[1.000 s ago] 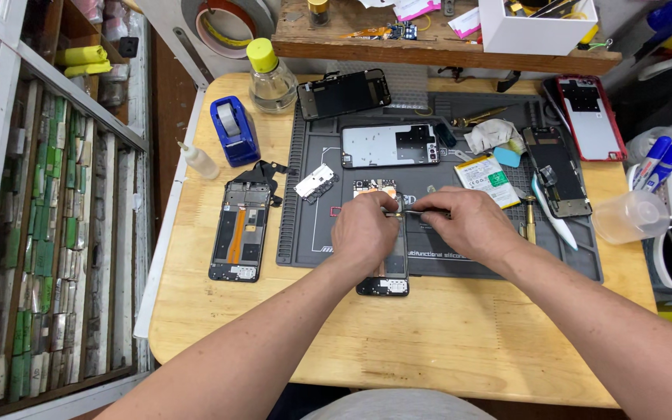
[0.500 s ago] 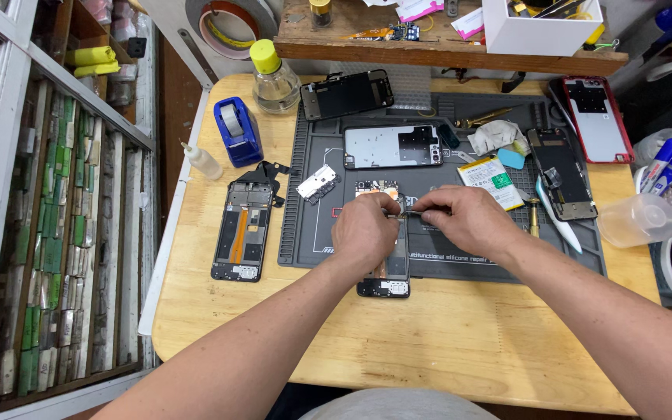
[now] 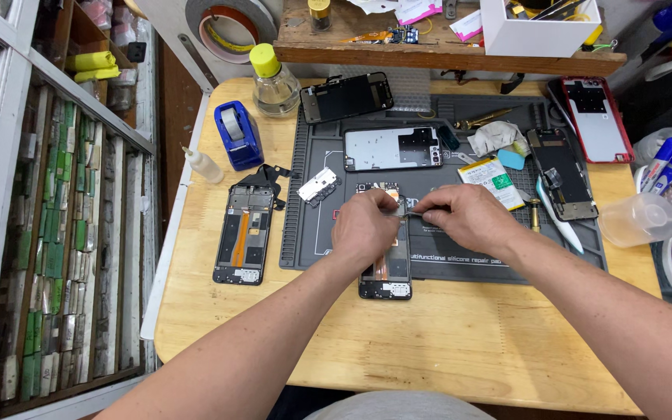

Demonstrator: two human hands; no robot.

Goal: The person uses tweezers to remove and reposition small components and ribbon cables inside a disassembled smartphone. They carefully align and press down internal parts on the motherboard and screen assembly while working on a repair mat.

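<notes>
opened phone [image 3: 385, 274] lying lengthwise on the front edge of the grey repair mat [image 3: 460, 260], its lower end jutting onto the wooden table [image 3: 445, 342]. left hand [image 3: 365, 228] pressed flat over the phone's upper half, fingers curled down on the frame. right hand [image 3: 470, 218] just beside it, fingertips pinched on a thin metal tool [image 3: 411, 213], probably tweezers, tip aimed at the phone's top near the left thumb. hands close together, almost touching over the device. exact spot of the tool tip hidden behind the left hand.

on the mat behind: a silver back plate [image 3: 393, 148], a dark frame [image 3: 346, 96] leaning at the far edge, a small silver shield piece [image 3: 318, 186], a battery with green label [image 3: 491, 181]. second stripped phone [image 3: 244, 233] on the bare table left of the mat. blue tape dispenser [image 3: 236, 134] and glass bottle with yellow cap [image 3: 273, 81] farther back. red phone shell [image 3: 596, 118] and clear plastic cup [image 3: 636, 220] off to the right.
</notes>
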